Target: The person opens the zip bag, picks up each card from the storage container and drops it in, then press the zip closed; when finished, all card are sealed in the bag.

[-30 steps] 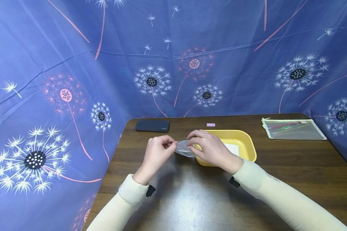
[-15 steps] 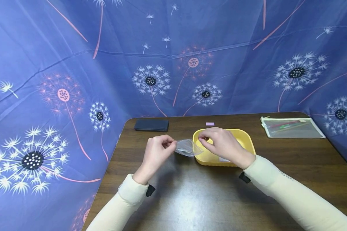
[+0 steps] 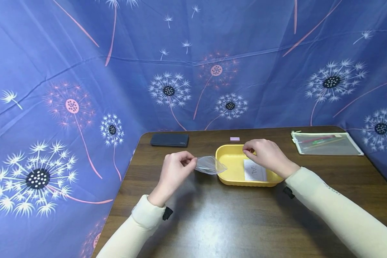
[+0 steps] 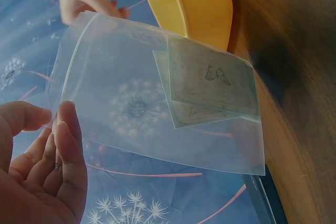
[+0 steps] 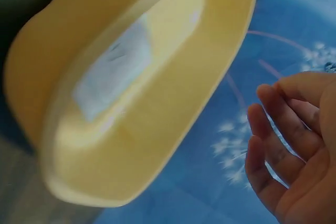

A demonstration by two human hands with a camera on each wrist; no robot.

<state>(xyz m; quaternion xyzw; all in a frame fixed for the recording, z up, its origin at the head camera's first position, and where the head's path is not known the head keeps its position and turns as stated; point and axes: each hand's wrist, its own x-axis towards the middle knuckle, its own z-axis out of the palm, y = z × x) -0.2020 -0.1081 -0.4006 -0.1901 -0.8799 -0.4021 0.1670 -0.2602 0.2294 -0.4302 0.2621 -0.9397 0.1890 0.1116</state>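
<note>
The clear plastic zip bag (image 3: 209,165) holding two small cards is pinched at one edge by the left hand (image 3: 175,172) beside the yellow plastic tray (image 3: 232,168) — the right hand (image 3: 267,154), released since a second ago, hangs loosely curled and empty over it.

No words, numbers or brand marks can be read anywhere; the cards (image 4: 212,80) in the clear bag (image 4: 157,93) carry only a butterfly drawing
</note>
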